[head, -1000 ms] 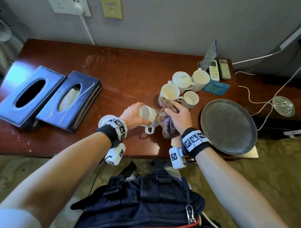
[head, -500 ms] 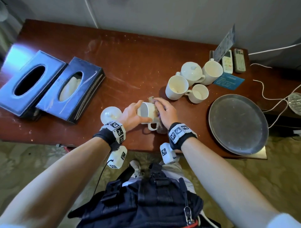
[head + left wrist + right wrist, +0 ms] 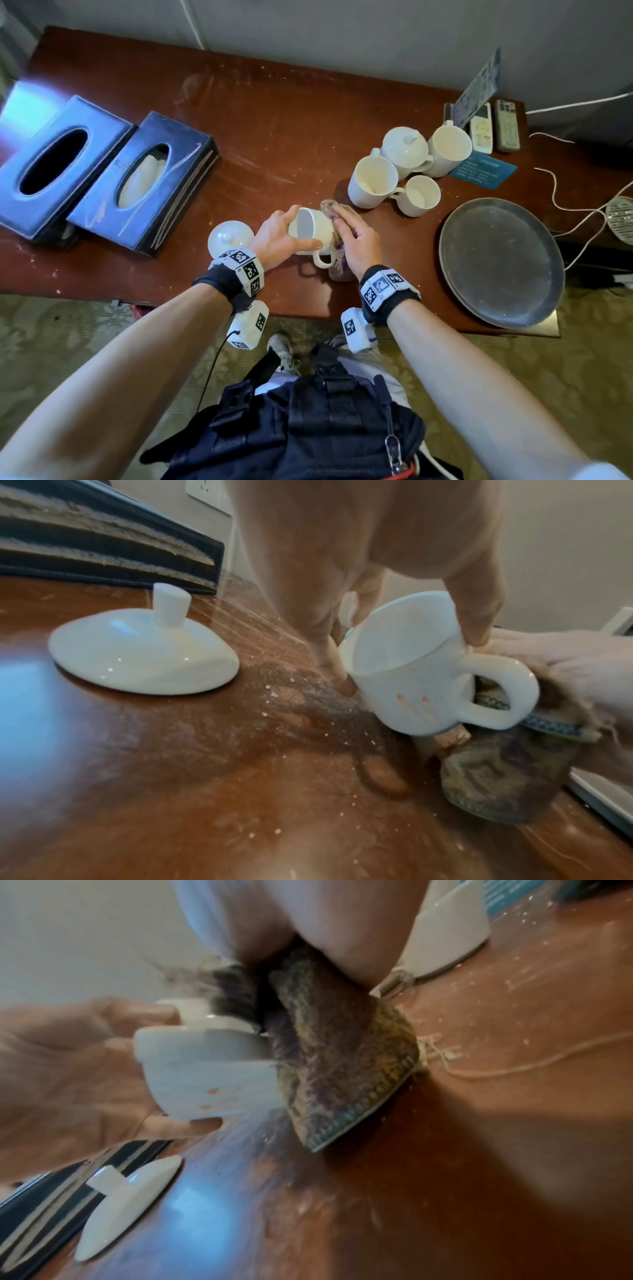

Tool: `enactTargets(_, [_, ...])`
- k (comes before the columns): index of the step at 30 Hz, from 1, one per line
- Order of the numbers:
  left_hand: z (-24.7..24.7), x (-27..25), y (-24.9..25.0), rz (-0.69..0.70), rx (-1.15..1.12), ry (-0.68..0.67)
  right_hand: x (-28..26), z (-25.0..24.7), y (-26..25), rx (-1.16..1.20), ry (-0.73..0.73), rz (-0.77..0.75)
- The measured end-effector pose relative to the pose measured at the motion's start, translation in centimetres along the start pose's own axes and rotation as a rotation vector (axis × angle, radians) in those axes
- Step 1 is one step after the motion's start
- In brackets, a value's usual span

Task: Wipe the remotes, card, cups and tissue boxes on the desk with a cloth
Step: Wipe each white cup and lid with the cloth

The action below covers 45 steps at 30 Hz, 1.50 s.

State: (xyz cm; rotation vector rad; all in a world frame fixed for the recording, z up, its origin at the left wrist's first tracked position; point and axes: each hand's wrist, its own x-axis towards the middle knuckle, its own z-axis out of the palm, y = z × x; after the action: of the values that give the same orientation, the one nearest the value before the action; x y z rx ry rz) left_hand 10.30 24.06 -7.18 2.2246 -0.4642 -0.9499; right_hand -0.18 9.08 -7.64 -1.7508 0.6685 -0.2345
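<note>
While desk [image 3: 281, 113] fills upper half of head view, we note cup [image 3: 313, 233] at frame centre, tipped on side, long axis running left-right, mouth toward left, base toward right. Left hand [image 3: 277, 236] sits left of cup, fingers [image 3: 474, 610] clasped round rim end. Right hand [image 3: 356, 240] sits right of cup, fingers holding cloth [image 3: 342, 1053] against base. We judge next wipe runs along that axis, base toward handle, hanging at cup's lower edge.
</note>
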Motion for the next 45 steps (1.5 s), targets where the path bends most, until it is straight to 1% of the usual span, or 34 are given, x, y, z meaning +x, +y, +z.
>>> enactTargets(2, [-0.1,-0.1,0.1,-0.006,-0.007,-0.004,0.6,0.0,-0.4,0.002,-0.016,0.017])
enactTargets(3, [-0.2,-0.2,0.2,-0.009,-0.014,-0.006,0.6,0.2,-0.6,-0.021,-0.013,-0.009])
enactTargets(6, [-0.3,-0.1,0.1,0.007,-0.014,-0.007,-0.6,1.1,-0.9,-0.129,-0.044,-0.196])
enactTargets(7, [-0.3,0.0,0.0,0.015,-0.022,-0.002,-1.1,1.2,-0.8,-0.149,-0.074,-0.244])
enactTargets(8, [-0.3,0.0,-0.1,0.024,-0.029,0.002,-1.5,1.2,-0.5,-0.149,-0.105,-0.257])
enactTargets(9, [-0.3,0.1,-0.1,0.021,-0.043,-0.005,-1.6,1.0,0.0,-0.135,-0.127,-0.242])
enactTargets(11, [-0.6,0.0,0.0,-0.001,-0.100,-0.034,-1.3,0.3,0.9,-0.070,-0.127,-0.147])
enactTargets(14, [-1.0,-0.4,0.2,-0.001,-0.158,-0.058,-0.1,-0.6,1.1,0.015,-0.032,0.050])
enactTargets(15, [-0.9,-0.5,0.2,-0.001,-0.161,-0.056,0.1,-0.7,0.6,0.010,-0.010,0.067])
enactTargets(16, [-0.9,-0.7,0.4,-0.003,-0.161,-0.055,0.2,-0.5,0.1,-0.003,-0.006,0.042])
enactTargets(17, [-0.8,-0.8,0.5,0.000,-0.152,-0.045,0.0,-0.1,-0.5,-0.034,-0.020,-0.020])
enactTargets(19, [-0.8,-0.7,0.4,0.022,-0.142,-0.022,-0.6,1.2,-1.5,-0.152,-0.088,-0.198])
enactTargets(20, [-0.7,-0.6,0.2,0.031,-0.156,-0.016,-0.7,1.6,-1.4,-0.198,-0.111,-0.262])
enactTargets(21, [-0.8,-0.7,0.1,0.026,-0.183,-0.021,-0.8,1.7,-0.9,-0.222,-0.113,-0.286])
enactTargets(22, [-0.8,-0.8,0.0,0.006,-0.212,-0.036,-0.8,1.4,-0.5,-0.224,-0.099,-0.268])
enactTargets(23, [-0.9,-0.8,-0.1,-0.014,-0.237,-0.053,-0.5,0.9,-0.1,-0.204,-0.078,-0.218])
enactTargets(26, [-0.9,-0.8,-0.5,-0.035,-0.260,-0.113,0.3,-0.7,0.4,-0.119,-0.034,0.002])
enactTargets(29, [-1.1,-0.5,-0.6,-0.082,-0.261,-0.153,0.3,-1.3,0.2,-0.104,-0.036,0.074])
enactTargets(32, [-1.7,-0.9,0.2,-0.098,-0.322,-0.144,-0.1,-1.4,0.4,-0.082,-0.030,0.087])
enactTargets(34, [-1.8,-0.8,0.6,-0.102,-0.294,-0.128,-0.2,-1.4,0.6,-0.081,-0.022,0.089])
enactTargets(37, [-1.4,-0.7,1.0,-0.109,-0.240,-0.071,0.3,-1.3,0.3,-0.075,-0.005,0.087])
enactTargets(40, [-0.8,-0.6,1.4,-0.062,-0.220,0.024,1.3,-1.4,-0.9,-0.079,0.055,0.070])
enactTargets(42, [-0.5,-0.6,1.5,-0.033,-0.195,0.065,1.7,-1.8,-1.6,-0.096,0.092,0.061])
enactTargets(44, [-0.5,-0.4,1.5,-0.002,-0.146,0.088,1.7,-1.8,-2.1,-0.113,0.087,0.024])
enactTargets(45, [-0.5,-0.4,1.5,0.014,-0.118,0.091,1.4,-1.6,-2.4,-0.107,0.059,-0.008])
